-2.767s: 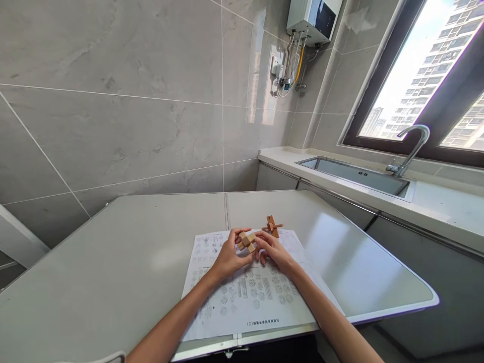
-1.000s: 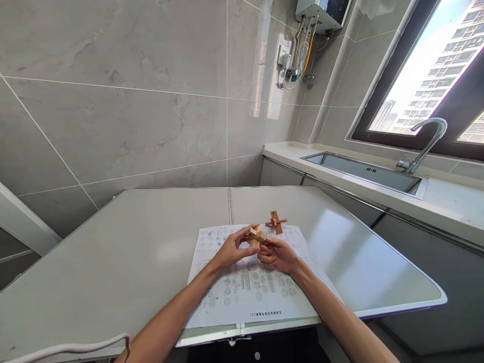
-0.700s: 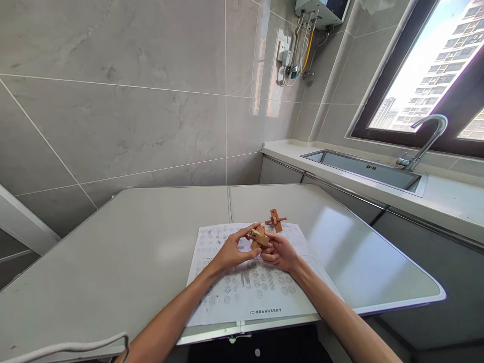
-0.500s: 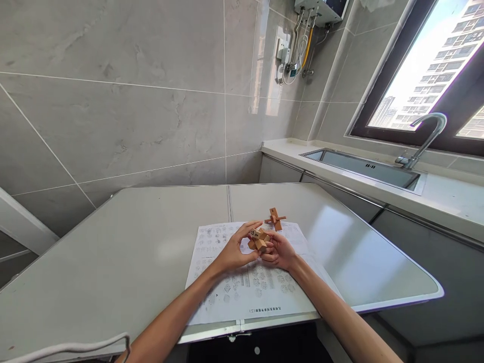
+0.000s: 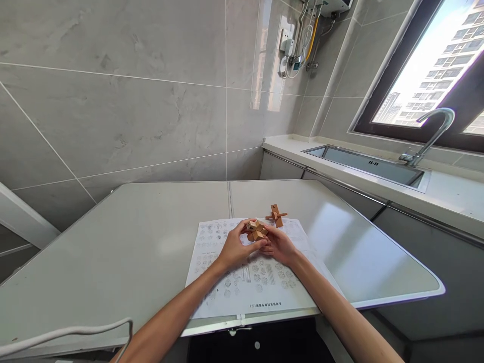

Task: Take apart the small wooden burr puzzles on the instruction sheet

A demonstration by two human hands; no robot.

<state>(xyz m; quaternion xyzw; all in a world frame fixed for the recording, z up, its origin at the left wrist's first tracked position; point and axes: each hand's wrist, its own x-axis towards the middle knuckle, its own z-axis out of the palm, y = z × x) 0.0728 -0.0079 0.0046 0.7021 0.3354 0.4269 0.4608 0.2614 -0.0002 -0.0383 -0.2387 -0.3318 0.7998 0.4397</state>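
Head view, with the pale wooden puzzle (image 5: 257, 232) as the centre of the dial and twelve o'clock pointing away from the person. Far out at eight o'clock, a white cable (image 5: 68, 331) runs along the near edge of the worktop (image 5: 151, 252). At ten o'clock rises a grey tiled wall (image 5: 113, 111).

Close in at eight o'clock is the left hand (image 5: 233, 248), its thumb and fingers curved apart like a C and pinching the left side of the puzzle. The puzzle is held above a printed sheet (image 5: 223, 302), which lies flat on the worktop and stretches mostly towards six o'clock; small diagrams cover it, and a line of bold characters sits at its near edge. The puzzle is made of crossed blocks, with a dark mark on its left end face.

At two o'clock, by the sheet's far edge and apart from the hands, sits a darker wooden puzzle (image 5: 276, 216) with a thin crossbar. The right hand (image 5: 282, 247) is at four o'clock, fingers bent and closed on the puzzle's right side; the exact fingertip contact is partly hidden.

Between twelve and one o'clock, plugs (image 5: 288, 47) hang on the wall. Farther off at two o'clock are a sink (image 5: 363, 164), a window (image 5: 408, 96) and a chrome tap (image 5: 438, 133).
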